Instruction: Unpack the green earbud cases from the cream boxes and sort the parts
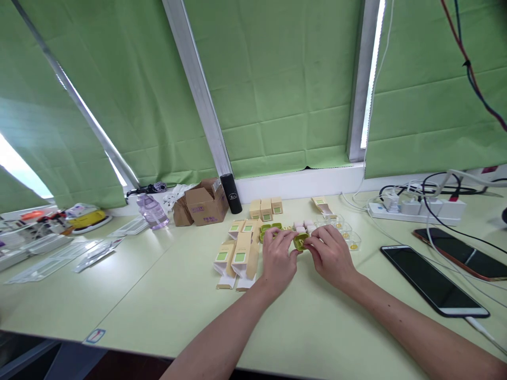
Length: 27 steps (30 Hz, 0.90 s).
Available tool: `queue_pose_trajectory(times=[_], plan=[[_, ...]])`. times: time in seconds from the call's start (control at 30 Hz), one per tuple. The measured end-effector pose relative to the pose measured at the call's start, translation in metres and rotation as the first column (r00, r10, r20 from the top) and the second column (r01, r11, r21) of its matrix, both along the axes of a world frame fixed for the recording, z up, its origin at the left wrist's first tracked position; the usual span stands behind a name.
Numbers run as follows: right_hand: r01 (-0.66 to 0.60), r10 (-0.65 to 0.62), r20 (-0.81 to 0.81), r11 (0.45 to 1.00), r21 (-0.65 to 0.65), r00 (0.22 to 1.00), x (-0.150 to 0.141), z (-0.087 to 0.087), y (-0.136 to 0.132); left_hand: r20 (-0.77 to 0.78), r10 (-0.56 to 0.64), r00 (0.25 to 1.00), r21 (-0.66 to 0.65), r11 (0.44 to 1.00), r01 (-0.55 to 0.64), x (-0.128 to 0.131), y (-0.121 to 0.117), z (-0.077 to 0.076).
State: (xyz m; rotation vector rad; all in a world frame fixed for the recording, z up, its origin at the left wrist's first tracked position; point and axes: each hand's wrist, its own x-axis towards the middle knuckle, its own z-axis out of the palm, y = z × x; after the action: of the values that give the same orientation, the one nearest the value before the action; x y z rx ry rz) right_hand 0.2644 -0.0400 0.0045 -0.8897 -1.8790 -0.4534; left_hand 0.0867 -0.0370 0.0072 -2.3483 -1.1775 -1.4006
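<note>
Between my two hands is a small olive-green square case (301,241), pinched by the fingertips from both sides. My left hand (278,258) has its fingers bent, with the thumb at the case's lower left. On the other side my right hand (329,256) grips the edge with thumb and forefinger. What lies inside the case is too small to make out. More green cases (266,230) stand just behind my left hand. Beyond my right hand are small pale pink pieces (304,227) and clear plastic cups (354,241) with yellow bits in them.
Open cartons (244,253) with green labels lie left of my hands; closed small boxes (266,208) stand behind. Farther left are a brown cardboard box (206,203), a black cylinder (231,193) and a purple bottle (152,211). Phones (433,279), cables and a power strip (415,210) occupy the right.
</note>
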Motion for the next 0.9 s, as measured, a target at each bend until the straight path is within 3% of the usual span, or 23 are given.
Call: queue_pose_trajectory(times=[0.43, 0.7, 0.9], plan=[[-0.013, 0.013, -0.010, 1.000, -0.027, 1.000, 0.000, 0.000, -0.002, 0.029, 0.042, 0.999, -0.059, 0.997, -0.041, -0.004, 0.005, -0.001], [-0.009, 0.001, -0.105, 0.997, -0.072, 0.994, 0.003, -0.006, 0.004, 0.303, 0.175, 0.937, -0.227, 0.968, -0.108, -0.012, 0.010, 0.013], [0.034, -0.033, 0.012, 0.983, -0.179, 0.999, -0.009, -0.012, 0.022, 0.430, 0.258, 0.865, -0.331, 0.937, -0.115, -0.016, 0.014, 0.020]])
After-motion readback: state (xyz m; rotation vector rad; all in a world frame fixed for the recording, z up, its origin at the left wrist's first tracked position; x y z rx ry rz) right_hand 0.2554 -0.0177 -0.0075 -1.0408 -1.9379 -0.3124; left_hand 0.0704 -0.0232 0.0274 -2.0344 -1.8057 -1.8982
